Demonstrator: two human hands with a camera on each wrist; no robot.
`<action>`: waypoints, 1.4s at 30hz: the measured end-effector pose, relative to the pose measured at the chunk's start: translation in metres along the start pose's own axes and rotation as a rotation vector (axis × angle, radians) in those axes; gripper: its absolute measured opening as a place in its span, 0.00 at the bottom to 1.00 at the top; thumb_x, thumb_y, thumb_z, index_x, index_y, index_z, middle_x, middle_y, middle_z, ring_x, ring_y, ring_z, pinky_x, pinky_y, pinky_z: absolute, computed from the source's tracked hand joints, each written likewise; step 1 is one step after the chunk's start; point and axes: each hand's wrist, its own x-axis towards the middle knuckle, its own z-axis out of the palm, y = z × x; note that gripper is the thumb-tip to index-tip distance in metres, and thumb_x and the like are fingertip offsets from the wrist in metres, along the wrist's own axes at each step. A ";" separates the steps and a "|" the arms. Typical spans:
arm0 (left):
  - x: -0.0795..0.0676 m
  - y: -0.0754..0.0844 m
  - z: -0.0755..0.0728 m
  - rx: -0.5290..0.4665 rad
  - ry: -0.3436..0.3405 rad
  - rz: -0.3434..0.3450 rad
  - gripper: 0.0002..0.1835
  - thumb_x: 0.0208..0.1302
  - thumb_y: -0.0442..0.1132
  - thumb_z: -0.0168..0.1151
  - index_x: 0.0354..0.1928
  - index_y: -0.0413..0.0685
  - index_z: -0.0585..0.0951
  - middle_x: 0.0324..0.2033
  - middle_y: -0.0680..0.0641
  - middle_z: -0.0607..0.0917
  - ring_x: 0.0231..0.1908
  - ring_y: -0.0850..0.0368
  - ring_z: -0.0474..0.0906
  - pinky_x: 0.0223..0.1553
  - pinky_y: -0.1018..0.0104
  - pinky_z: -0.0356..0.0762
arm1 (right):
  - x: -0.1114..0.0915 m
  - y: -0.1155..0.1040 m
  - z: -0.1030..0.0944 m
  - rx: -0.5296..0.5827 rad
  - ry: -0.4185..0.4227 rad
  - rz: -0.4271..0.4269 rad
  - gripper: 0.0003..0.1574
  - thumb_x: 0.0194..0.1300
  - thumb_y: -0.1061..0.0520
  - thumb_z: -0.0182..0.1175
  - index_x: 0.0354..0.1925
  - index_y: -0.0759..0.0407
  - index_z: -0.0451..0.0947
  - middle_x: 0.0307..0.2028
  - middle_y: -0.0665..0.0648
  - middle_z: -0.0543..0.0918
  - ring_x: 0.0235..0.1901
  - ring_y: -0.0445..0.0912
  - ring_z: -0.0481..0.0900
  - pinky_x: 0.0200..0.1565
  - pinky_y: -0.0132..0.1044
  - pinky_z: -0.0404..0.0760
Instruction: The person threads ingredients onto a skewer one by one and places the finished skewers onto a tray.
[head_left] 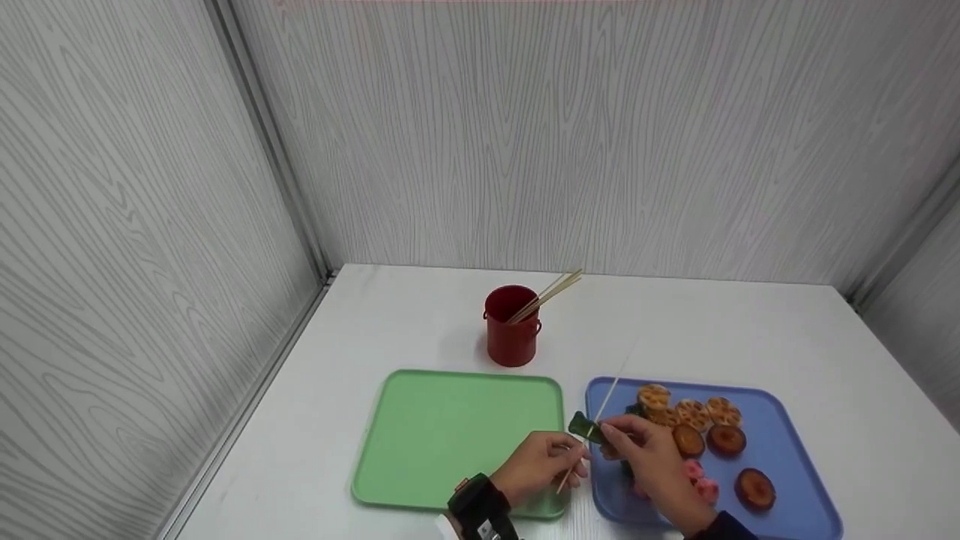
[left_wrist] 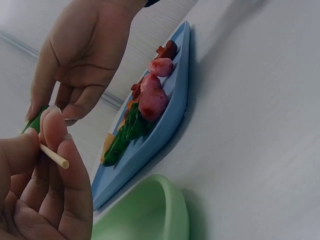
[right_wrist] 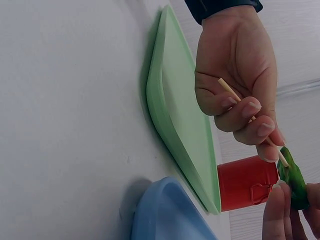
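Between thumb and fingers, my left hand (head_left: 538,466) holds a thin bamboo skewer (head_left: 606,397) near its lower end; the blunt end (left_wrist: 61,161) sticks out past the fingers in the left wrist view. The skewer slants up and away to the right. My right hand (head_left: 651,459) pinches a dark green pepper piece (head_left: 583,426), which sits on the skewer just above the left hand. In the right wrist view the skewer meets the pepper (right_wrist: 295,180) near its upper end. Both hands are over the gap between the two trays, the right one partly covering the blue tray (head_left: 795,465).
On the blue tray lie lotus root slices (head_left: 691,412), round brown slices (head_left: 754,489), pink pieces (head_left: 706,489) and more green pieces (left_wrist: 134,122). A green tray (head_left: 450,427) is at the left. Behind stands a red bucket (head_left: 511,341) with several skewers (head_left: 551,294).
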 end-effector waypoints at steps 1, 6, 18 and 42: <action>0.000 0.000 0.000 -0.001 0.001 -0.001 0.15 0.71 0.38 0.57 0.43 0.29 0.82 0.22 0.52 0.82 0.20 0.66 0.77 0.19 0.76 0.69 | 0.000 0.000 0.000 0.003 -0.005 -0.002 0.14 0.68 0.54 0.61 0.44 0.65 0.82 0.34 0.59 0.85 0.33 0.48 0.84 0.37 0.40 0.84; 0.000 0.001 -0.001 0.008 0.011 -0.012 0.13 0.71 0.38 0.57 0.42 0.33 0.83 0.22 0.53 0.82 0.20 0.67 0.76 0.18 0.76 0.68 | -0.002 0.003 0.003 0.036 -0.019 -0.032 0.13 0.68 0.57 0.61 0.43 0.68 0.81 0.35 0.59 0.85 0.32 0.47 0.83 0.37 0.37 0.85; -0.002 -0.001 -0.001 -0.049 -0.068 -0.090 0.16 0.71 0.37 0.56 0.50 0.28 0.81 0.27 0.52 0.84 0.25 0.66 0.80 0.31 0.73 0.80 | 0.001 0.003 -0.002 -0.009 0.068 -0.011 0.10 0.68 0.59 0.62 0.43 0.64 0.83 0.34 0.58 0.86 0.32 0.48 0.85 0.31 0.36 0.83; -0.004 -0.004 -0.005 -0.006 -0.066 -0.048 0.14 0.70 0.34 0.57 0.49 0.29 0.81 0.28 0.49 0.85 0.25 0.65 0.79 0.27 0.75 0.79 | 0.041 0.020 -0.060 -0.809 0.078 -0.303 0.12 0.62 0.63 0.66 0.44 0.66 0.84 0.37 0.60 0.86 0.36 0.52 0.82 0.38 0.50 0.80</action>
